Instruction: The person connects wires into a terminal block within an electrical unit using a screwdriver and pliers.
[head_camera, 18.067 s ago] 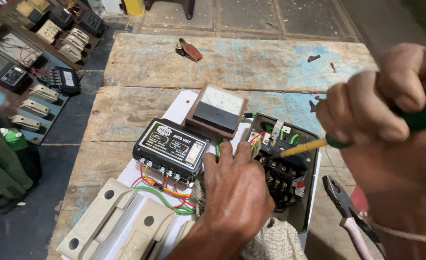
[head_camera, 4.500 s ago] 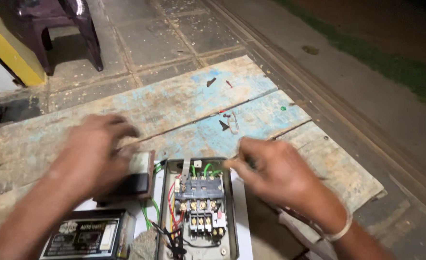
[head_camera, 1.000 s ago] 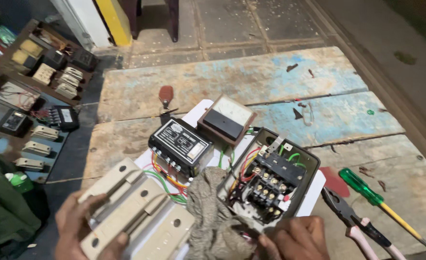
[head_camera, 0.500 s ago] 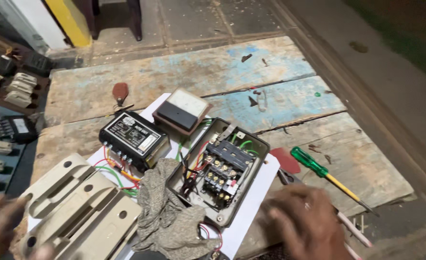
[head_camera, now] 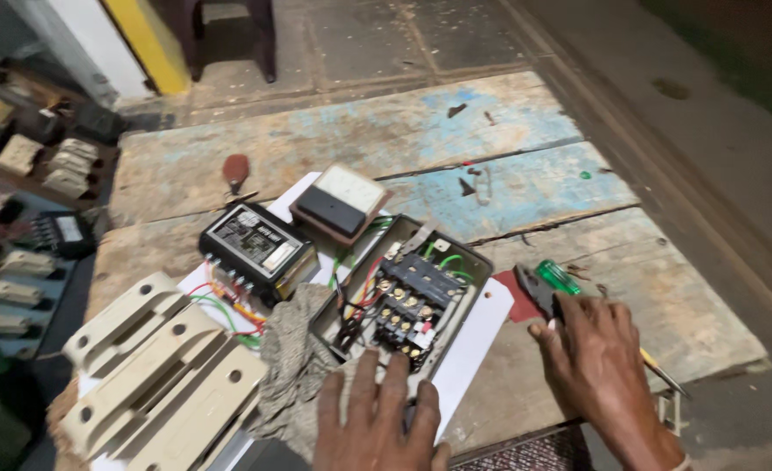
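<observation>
Left hand (head_camera: 377,419) rests on open grey box (head_camera: 403,296); right hand (head_camera: 599,358) covers pliers (head_camera: 538,288).

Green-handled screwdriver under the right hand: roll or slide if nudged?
The screwdriver probably rolls: its handle looks round and the planks lie flat. Its thin shaft suggests the handle end is heavier, so it may pivot. The right hand rests over its middle, likely pinning it.

On the plank table (head_camera: 525,192), an open contactor box (head_camera: 403,296) lies in the middle. A black relay unit (head_camera: 258,251) lies to its left and a panel meter (head_camera: 340,201) behind it. A screwdriver (head_camera: 560,279) lies right, a cloth (head_camera: 294,371) left-front.
</observation>
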